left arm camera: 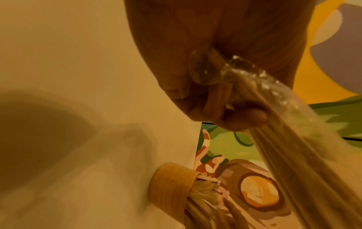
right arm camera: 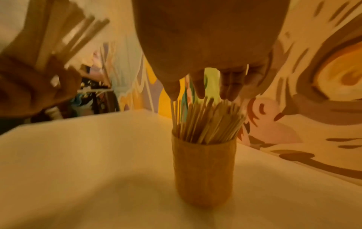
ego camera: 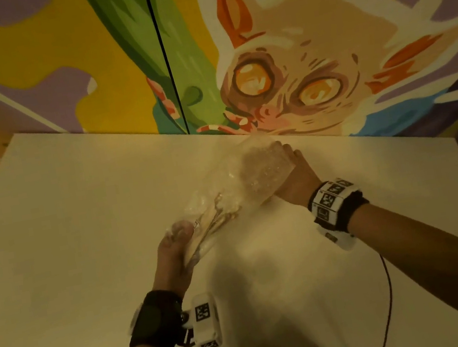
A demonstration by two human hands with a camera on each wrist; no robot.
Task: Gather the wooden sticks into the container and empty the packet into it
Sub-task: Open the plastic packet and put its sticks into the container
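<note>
With the left hand (left arm camera: 225, 99) clamped around the clear packet (ego camera: 225, 195), and right-hand fingers (right arm camera: 229, 86) loosely spread over the stick-filled wooden cup (right arm camera: 203, 170), emptying was underway; next, tip it mouth-down.

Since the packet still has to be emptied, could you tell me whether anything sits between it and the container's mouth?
Yes: the right hand hangs over the container, its fingers at the tips of the wooden sticks already standing in it. The left hand grips the packet, tilted towards it, so that hand covers the opening.
</note>
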